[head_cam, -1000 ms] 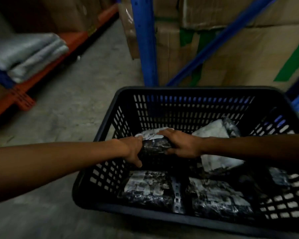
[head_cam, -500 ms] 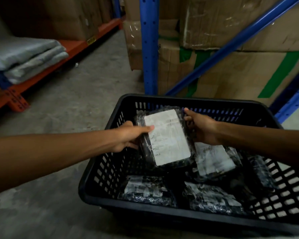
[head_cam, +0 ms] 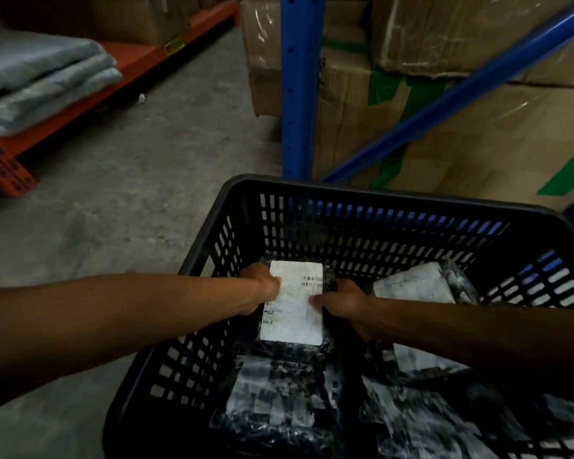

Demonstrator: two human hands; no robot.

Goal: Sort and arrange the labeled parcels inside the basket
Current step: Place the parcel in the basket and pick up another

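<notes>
Lying between both hands' fingers (head_cam: 274, 283): parcel (head_cam: 292, 304).

Both forearms bare; hands (head_cam: 262, 286) ungloved; no sleeves visible, apparently.

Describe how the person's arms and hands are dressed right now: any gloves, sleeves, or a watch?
Both are bare. The left hand and right hand wear no gloves, and no rings show in this dim view. Both forearms are uncovered to the picture's edge: no sleeve cuff, watch, wristband or strap is visible on either.
</notes>
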